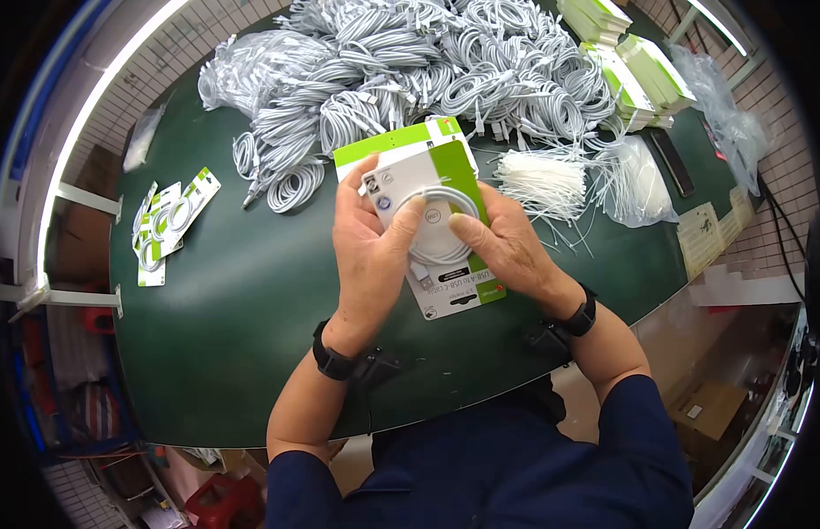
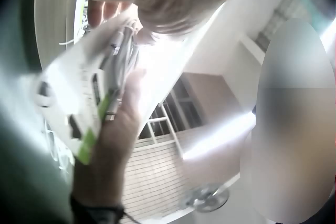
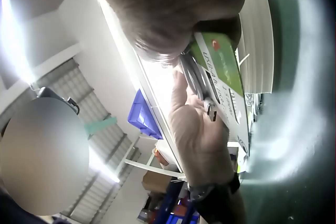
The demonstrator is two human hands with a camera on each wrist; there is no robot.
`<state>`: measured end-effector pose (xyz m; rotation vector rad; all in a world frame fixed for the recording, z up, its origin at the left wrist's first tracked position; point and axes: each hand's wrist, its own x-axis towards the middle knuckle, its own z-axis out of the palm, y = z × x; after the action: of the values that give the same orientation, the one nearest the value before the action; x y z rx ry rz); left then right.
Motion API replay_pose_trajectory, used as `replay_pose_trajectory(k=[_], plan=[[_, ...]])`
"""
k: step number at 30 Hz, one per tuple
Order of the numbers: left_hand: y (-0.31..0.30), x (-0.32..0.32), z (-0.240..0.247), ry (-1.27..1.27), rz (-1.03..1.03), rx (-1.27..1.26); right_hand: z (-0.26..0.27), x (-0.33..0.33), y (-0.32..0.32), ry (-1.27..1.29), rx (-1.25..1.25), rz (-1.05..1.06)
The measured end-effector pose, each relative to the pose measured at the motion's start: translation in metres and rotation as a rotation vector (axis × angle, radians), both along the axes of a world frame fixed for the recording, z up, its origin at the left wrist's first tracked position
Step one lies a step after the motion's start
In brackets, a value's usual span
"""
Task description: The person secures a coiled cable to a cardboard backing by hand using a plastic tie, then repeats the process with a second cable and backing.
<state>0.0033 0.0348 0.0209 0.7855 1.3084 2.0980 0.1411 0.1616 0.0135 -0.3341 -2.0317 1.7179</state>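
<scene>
A white and green card (image 1: 458,295) with printed text is held between both hands, a coiled white cable (image 1: 441,256) lying on its face. The left hand (image 1: 366,247) grips the card's left side, thumb pressing on the coil. On the other side the right hand (image 1: 520,251) grips the edge, its thumb also on the coil. Behind the held card is a stack of cards (image 1: 357,155). The cable's metal plug (image 3: 211,111) shows in the right wrist view; in the left wrist view the card (image 2: 63,92) is tilted and partly blurred.
Many coiled cables (image 1: 383,62) are heaped at the table's back. White ties (image 1: 542,181) lie to the right, with a bag of ties (image 1: 637,185), a dark phone (image 1: 672,163) and card stacks (image 1: 634,84) beyond. Several cards with cables (image 1: 170,220) lie on the left of the green table (image 1: 225,344).
</scene>
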Motion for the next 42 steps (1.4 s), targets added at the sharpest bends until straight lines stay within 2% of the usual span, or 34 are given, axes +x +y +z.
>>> replay_pose_trajectory(k=[2, 4, 7, 13, 16, 24, 30, 33, 34, 37, 38, 42], plan=[[0.0, -0.001, -0.003, 0.532, 0.281, -0.094, -0.004, -0.001, 0.004, 0.034, -0.139, -0.031], [-0.004, 0.0, 0.005, 0.992, 0.485, -0.113, -0.003, 0.0, 0.005, 0.044, -0.11, -0.099], [-0.013, 0.009, 0.015, 1.364, 0.283, -0.193, -0.001, 0.0, 0.005, 0.076, -0.095, -0.15], [0.005, 0.027, -0.004, 1.216, 0.291, -0.23, 0.0, 0.001, -0.005, 0.12, -0.083, -0.197], [0.008, 0.027, -0.006, 1.141, 0.282, -0.213, -0.005, 0.004, -0.005, 0.102, 0.05, -0.283], [0.013, 0.021, -0.015, 0.979, 0.141, -0.143, -0.013, 0.006, -0.01, 0.111, -0.031, -0.328], [0.011, 0.013, -0.021, 1.075, 0.177, -0.06, -0.013, 0.002, -0.007, 0.08, 0.035, -0.343], [0.003, 0.008, -0.011, 1.039, 0.17, -0.057, -0.012, -0.001, -0.002, 0.088, 0.046, -0.361], [0.001, 0.002, -0.013, 1.104, 0.238, -0.031, -0.012, -0.002, -0.001, 0.098, 0.043, -0.369], [-0.003, 0.005, -0.012, 0.742, 0.317, -0.156, -0.008, 0.001, -0.002, 0.079, 0.041, -0.329], [-0.005, 0.001, -0.015, 0.754, 0.278, -0.271, -0.009, 0.001, -0.004, 0.089, 0.036, -0.313], [0.002, 0.003, -0.018, 0.347, 0.059, -0.338, -0.012, 0.002, -0.007, 0.063, 0.089, -0.276]])
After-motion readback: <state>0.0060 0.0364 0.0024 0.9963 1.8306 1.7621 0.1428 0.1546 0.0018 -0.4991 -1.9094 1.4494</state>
